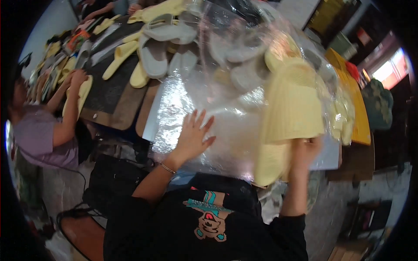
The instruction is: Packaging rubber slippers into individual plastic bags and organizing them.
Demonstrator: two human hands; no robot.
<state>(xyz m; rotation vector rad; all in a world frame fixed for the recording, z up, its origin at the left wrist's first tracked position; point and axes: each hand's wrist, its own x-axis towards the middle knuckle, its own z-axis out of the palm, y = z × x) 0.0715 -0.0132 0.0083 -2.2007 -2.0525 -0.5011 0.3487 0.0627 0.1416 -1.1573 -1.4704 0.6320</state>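
Note:
My left hand [191, 135] lies with its fingers spread on a sheet of clear, shiny plastic film [172, 126] that covers the table in front of me. My right hand [306, 150] is closed on a pale yellow slipper [296, 104], gripping its near end above the film. A second yellow slipper [272, 165] shows under and to the left of the first. It cannot be told whether the hand holds this one too. Motion blurs both slippers and the right hand. Beyond them, grey slippers [246, 78] lie partly under the film.
Uncovered grey slippers [153, 56] and yellow slippers [119, 58] lie on the dark table [106, 95] at the far left. Bagged yellow slippers [342, 115] rest by a yellow board [359, 115] on the right. A person in a purple shirt [39, 135] handles a yellow slipper at left.

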